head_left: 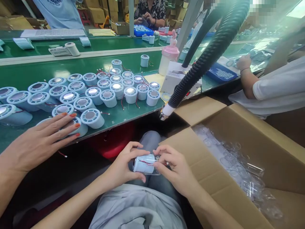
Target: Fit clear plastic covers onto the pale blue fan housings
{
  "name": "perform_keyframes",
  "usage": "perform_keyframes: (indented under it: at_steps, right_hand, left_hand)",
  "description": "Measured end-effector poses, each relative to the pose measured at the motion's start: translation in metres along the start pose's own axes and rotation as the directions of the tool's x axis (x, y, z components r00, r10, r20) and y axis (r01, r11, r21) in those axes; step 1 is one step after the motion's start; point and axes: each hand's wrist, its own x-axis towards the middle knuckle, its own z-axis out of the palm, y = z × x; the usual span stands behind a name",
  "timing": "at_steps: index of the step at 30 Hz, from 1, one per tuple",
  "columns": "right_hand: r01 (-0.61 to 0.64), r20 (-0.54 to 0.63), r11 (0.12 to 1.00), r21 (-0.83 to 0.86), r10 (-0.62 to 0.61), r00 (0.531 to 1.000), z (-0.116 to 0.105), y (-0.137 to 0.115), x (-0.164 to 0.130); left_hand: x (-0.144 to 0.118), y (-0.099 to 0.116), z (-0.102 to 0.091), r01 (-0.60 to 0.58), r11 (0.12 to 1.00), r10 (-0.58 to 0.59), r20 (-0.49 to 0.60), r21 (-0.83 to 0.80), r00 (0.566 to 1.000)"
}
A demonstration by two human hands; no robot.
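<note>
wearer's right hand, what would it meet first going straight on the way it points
Probably the light-blue cylinder in the wearer's left hand, or clear plastic at its near end; depth there is hard to judge.

Before you, a green-topped workbench point(23, 74) stretches across the room, a pale rail point(107, 52) running along its length and glare glinting off its surface. Beyond it, brown cardboard cartons point(92, 14) crowd the background near a red stool point(84, 15). A bright panel point(295, 9) glows at your upper right; shadow fills the space beneath the bench.
</note>
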Motion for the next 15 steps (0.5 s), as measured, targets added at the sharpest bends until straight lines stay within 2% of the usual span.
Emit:
perform_keyframes:
  at_steps: [3,6,8,11,13,15]
  right_hand:
    - [-0.166,-0.005,0.964,0.206,0.171,0.985,-0.003,0.005,0.003]
    - [-0.190,0.026,0.909,0.371,0.194,0.981,-0.008,0.012,0.002]
    - [-0.122,0.076,0.922,0.368,0.100,0.992,-0.010,0.016,-0.001]
    - [0.135,0.129,0.985,0.108,-0.149,0.981,-0.012,0.022,-0.009]
    - [0.280,0.157,0.959,-0.049,-0.270,0.950,-0.013,0.023,-0.014]
    - [0.310,0.170,0.948,-0.074,-0.294,0.940,-0.014,0.023,-0.016]
  left_hand:
    - [0.000,-0.001,0.001,0.041,0.990,-0.026,0.112,-0.136,0.993]
    - [-0.002,0.002,0.004,0.150,0.931,-0.097,0.169,-0.333,0.981]
    - [-0.004,0.004,0.006,0.205,0.859,-0.137,0.176,-0.469,0.975]
    - [-0.008,0.008,0.008,0.282,0.746,-0.230,0.164,-0.603,0.959]
    - [-0.010,0.011,0.006,0.333,0.721,-0.281,0.184,-0.608,0.942]
    - [-0.013,0.013,0.003,0.355,0.747,-0.284,0.213,-0.561,0.935]
